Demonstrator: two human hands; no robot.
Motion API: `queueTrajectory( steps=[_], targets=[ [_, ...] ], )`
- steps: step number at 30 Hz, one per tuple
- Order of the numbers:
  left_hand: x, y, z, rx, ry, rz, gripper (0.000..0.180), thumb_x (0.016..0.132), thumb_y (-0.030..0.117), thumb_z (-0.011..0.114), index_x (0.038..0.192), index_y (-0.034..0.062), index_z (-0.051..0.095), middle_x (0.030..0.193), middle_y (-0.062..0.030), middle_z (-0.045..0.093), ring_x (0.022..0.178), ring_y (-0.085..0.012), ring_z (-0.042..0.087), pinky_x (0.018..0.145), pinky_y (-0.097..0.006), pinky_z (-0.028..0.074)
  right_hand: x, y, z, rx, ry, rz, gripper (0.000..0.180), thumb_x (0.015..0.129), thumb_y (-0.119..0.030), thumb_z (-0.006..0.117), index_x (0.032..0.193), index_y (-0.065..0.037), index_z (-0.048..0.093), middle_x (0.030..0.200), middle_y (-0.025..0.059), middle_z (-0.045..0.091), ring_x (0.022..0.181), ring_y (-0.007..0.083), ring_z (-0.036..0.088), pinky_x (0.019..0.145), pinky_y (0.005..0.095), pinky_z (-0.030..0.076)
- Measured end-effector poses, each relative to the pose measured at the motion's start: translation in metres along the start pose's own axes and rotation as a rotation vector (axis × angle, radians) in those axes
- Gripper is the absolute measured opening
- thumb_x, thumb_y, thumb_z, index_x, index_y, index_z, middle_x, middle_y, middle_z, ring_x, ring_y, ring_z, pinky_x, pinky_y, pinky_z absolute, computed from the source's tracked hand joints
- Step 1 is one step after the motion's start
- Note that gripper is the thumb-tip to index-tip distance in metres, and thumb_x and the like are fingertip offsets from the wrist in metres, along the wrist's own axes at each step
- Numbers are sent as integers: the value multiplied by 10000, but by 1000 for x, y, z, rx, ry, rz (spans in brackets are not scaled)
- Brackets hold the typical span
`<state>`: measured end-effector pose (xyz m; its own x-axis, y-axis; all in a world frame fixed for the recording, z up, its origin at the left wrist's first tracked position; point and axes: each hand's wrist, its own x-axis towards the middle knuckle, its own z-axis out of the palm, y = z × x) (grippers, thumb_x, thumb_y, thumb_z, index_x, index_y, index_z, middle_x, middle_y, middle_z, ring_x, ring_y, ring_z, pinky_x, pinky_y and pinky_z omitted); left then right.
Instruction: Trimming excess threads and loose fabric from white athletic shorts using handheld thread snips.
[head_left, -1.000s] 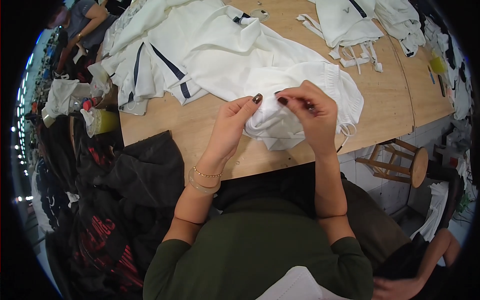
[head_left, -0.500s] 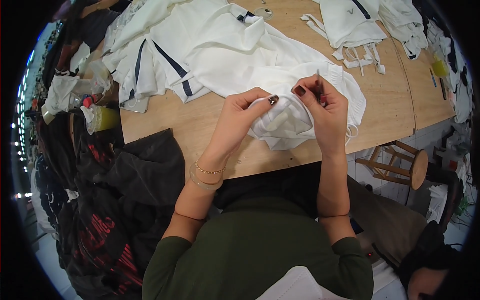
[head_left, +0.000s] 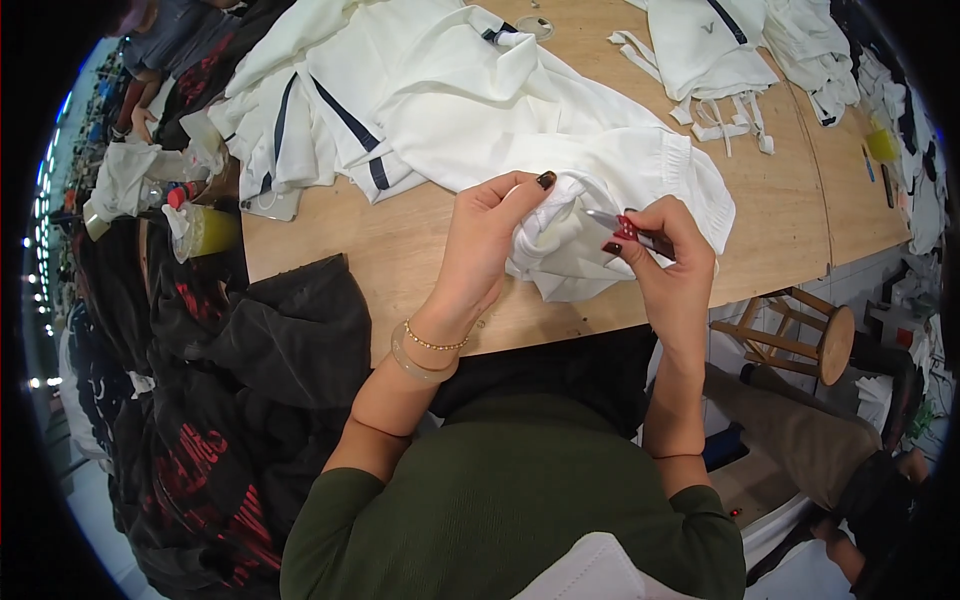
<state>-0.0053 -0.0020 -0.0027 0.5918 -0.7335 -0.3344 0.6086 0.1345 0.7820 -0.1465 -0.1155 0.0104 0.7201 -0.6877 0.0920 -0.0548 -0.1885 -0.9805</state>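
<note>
A white garment [head_left: 610, 160] with a gathered elastic edge lies on the wooden table in front of me. My left hand [head_left: 485, 235] pinches a bunched, ring-shaped edge of it between thumb and fingers. In my right hand [head_left: 675, 275] are thread snips [head_left: 603, 216], their pointed metal tip directed left at the bunched edge. Whether the tip touches the cloth I cannot tell. My fingers cover most of the snips' handle.
More white clothing with navy stripes [head_left: 345, 115] spreads over the wooden table [head_left: 310, 235]. Another white garment with ties [head_left: 705, 60] lies far right. Dark clothing [head_left: 290, 320] hangs at left, near a cup of yellow-green drink [head_left: 208, 232]. A wooden stool [head_left: 835, 345] stands right; other people are nearby.
My right hand has come away from the cloth, moving slightly right and down, and the snips have turned from pointing up to pointing left. My left hand keeps its hold on the garment.
</note>
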Motion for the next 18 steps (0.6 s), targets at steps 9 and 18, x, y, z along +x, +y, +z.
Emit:
queueTrajectory(
  steps=[9, 18],
  targets=[
    [-3, 0, 2, 53, -40, 23, 159, 895, 125, 599, 837, -6, 669, 767, 6, 643, 660, -13, 525, 585, -170, 407, 12, -5, 3, -242, 57, -142, 225, 681, 9, 749, 831, 14, 582, 753, 65, 544, 716, 185, 500, 634, 276, 435],
    [-2, 1, -1, 48, -55, 29, 165, 895, 132, 604, 859, -13, 674, 786, 3, 648, 672, -18, 532, 597, -169, 406, 16, -1, 11, -324, 33, -239, 233, 676, 1, 758, 812, 9, 570, 714, 36, 529, 682, 161, 468, 606, 281, 412]
  ],
)
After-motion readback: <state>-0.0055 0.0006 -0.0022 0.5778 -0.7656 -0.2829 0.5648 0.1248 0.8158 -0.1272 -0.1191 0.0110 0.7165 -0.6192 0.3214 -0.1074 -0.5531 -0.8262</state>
